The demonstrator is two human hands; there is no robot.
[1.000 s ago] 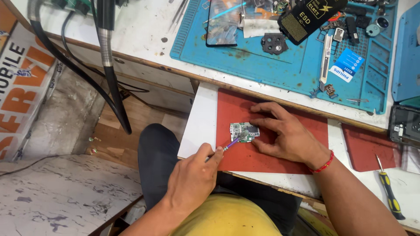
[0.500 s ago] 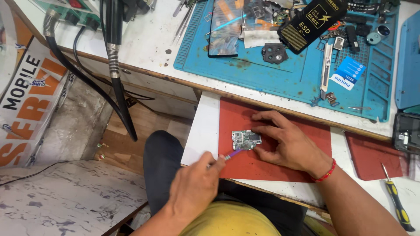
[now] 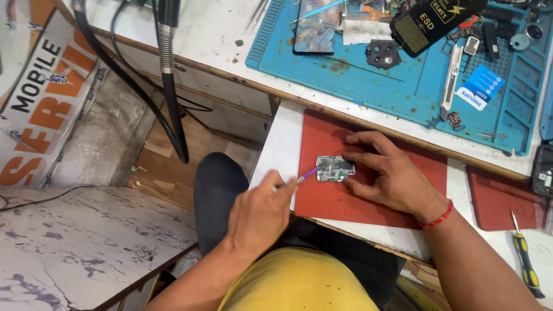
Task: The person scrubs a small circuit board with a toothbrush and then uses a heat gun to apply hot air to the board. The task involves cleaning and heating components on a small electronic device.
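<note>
Pinching a thin purple-tipped tool [image 3: 304,175] between the fingers of my left hand [image 3: 260,213], I have its tip reaching toward the left edge of a small circuit board [image 3: 335,168]; whether the tip touches the board I cannot tell. My left fingers are curled shut around the tool's handle. My right hand [image 3: 387,175] lies flat on the board's far side, its fingers [image 3: 362,162] spread and pressing against the board's right edge and top, not wrapped around anything. The board lies flat on a red mat [image 3: 328,201], and the mat sits on a white counter [image 3: 277,155] just above my lap. A red thread band [image 3: 439,219] circles my right wrist.

Beyond the red mat, higher up the counter, a blue work mat [image 3: 403,86] carries a dark phone [image 3: 314,29], a black camera-frame part [image 3: 383,55] and a metal blade tool [image 3: 450,78]. A second red mat [image 3: 495,198] lies to the right, with a yellow-and-black screwdriver [image 3: 525,259] near it. To the left, black hoses [image 3: 170,98] hang down off the counter edge toward the floor.
</note>
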